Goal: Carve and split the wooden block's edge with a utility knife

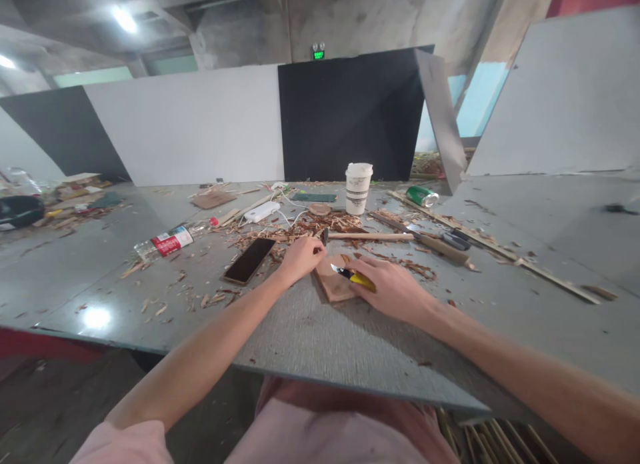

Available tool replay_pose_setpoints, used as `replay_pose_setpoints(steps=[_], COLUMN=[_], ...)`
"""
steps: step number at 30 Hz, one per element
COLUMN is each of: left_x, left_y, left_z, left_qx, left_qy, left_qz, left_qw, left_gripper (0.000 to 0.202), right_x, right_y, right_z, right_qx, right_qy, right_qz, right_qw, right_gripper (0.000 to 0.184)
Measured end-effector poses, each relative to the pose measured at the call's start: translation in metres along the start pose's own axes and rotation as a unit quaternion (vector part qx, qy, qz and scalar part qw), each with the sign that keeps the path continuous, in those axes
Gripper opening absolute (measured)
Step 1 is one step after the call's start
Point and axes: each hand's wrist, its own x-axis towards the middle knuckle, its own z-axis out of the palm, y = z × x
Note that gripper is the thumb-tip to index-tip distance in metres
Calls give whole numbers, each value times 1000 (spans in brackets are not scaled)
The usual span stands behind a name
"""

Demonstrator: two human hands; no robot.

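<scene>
Right hand (389, 284) holds a utility knife (360, 279) over a wooden board (332, 284). Left hand (301, 256) curls beside the board; I can't tell if it's gripping.

Had board (331, 282) on table (290, 334), phone (250, 261) left of it, bottle (171, 241) even farther left. Had cutter (361, 279) over board. Found hammer (373, 237) lying just behind, shavings (345, 222) all around. Spotted cup (359, 191) behind hammer, can (421, 197) right of cup, power bank (261, 212) kinda back past phone.

a lidded paper cup (357, 191) stands before a black panel (350, 121), a green can (419, 196) lies on its side, and a red-labelled bottle (173, 241) lies left of a phone (250, 261).
</scene>
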Motion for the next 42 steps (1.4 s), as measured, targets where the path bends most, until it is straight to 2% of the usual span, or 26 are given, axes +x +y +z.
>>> replay_pose_setpoints(steps=[2,4,8,10,14,18,25,30,36,42], left_x=[6,18,51,66,84,95,101,104,104,106], left_y=[-4,-14,-54,-76,-104,-115,-119,-116,-106,-76], left_z=[-9,-27,-71,-85,-92,-90,-89,-99,-125,-166], left_qx=[53,107,211,250,296,325,360,373,362,347], left_qy=[-3,-11,-67,-89,-108,-116,-103,-68,-11,118], left_qz=[-7,-34,-119,-141,-141,-132,-116,-111,-94,-74], left_qw=[999,994,968,954,939,929,920,919,927,927], left_gripper=[19,20,13,24,36,36,35,34,24,32], right_x=[2,4,7,7,7,6,7,6,8,7], right_y=[8,21,54,65,68,62,64,69,68,69], right_z=[-1,-3,-7,-7,-7,-8,-5,-2,-3,-1], right_qx=[-24,-62,-128,-135,-128,-121,-120,-125,-126,-119], right_qy=[6,-3,-35,-38,-37,-40,-51,-59,-65,-55], right_qz=[48,104,177,181,172,167,169,161,163,166], right_qw=[999,993,975,973,976,978,977,977,976,977], right_gripper=[35,35,33,32,30,26,26,30,31,30])
